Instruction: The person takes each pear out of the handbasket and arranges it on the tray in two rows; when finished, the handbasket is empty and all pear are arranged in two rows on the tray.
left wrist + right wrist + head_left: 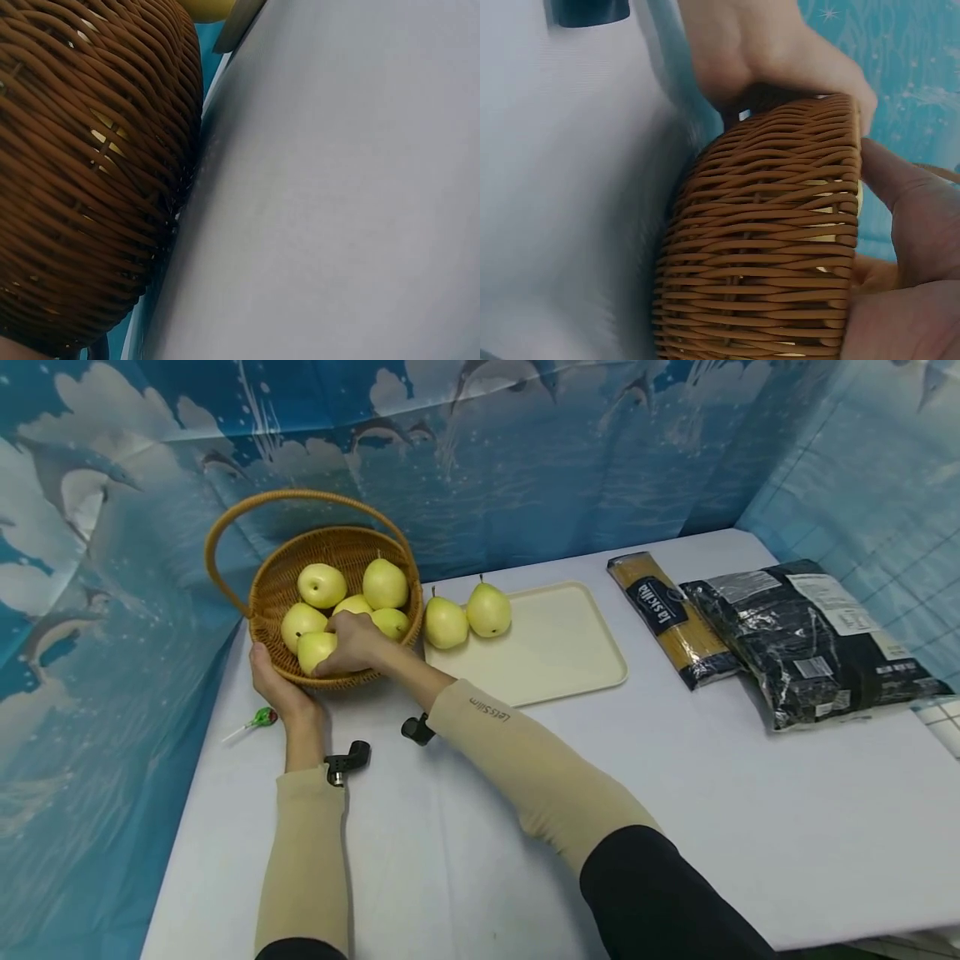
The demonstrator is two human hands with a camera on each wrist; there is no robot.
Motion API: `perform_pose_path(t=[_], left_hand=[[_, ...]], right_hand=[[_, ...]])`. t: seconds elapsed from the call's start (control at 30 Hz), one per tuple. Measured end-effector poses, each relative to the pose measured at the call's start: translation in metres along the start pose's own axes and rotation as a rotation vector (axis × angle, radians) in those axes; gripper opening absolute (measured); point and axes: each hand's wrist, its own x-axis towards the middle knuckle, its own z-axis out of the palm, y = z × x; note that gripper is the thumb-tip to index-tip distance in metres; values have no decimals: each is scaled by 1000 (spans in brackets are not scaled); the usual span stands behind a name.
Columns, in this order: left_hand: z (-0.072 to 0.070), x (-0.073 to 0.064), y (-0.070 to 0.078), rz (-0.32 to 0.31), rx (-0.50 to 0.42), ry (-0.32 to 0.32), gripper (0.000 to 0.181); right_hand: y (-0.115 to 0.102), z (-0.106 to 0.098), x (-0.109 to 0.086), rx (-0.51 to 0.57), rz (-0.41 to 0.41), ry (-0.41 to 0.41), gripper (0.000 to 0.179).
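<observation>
A brown wicker basket (337,539) with a tall hoop handle leans toward me at the back left, several yellow-green pears (321,586) inside. My left hand (283,685) holds the basket's near left side from outside, by the rim. Reaching over the near rim, my right hand (358,643) has thumb and fingers around a pear (315,652) at the front of the basket; part of that pear is covered by the hand. In the right wrist view, the woven wall (765,240) stands between the table and my right hand (922,225). Woven wall (90,165) also fills the left wrist view's left side.
Right of the basket, two pears (487,610) stand on a cream tray (555,643). A pasta packet (675,618) and a black plastic package (817,643) lie at the right. A green-wrapped lollipop (262,717) lies by my left wrist. Blue dolphin-print curtain (525,468) hangs behind.
</observation>
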Motion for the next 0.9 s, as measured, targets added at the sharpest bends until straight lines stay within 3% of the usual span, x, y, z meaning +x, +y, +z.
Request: perform_pose_path(t=[0.17,0.57,0.9], left_hand=[[-2,0,-1,3,-24,13,43],[-1,-2,0,12,22,4,44],[-2,-2,1,-5,22,-33,46]], right_hand=[[-3,-3,-6,3,-42,19,64],[-2,-13,-15,0,-97,69,65],[7,-29,-34,149,-119,127,80]])
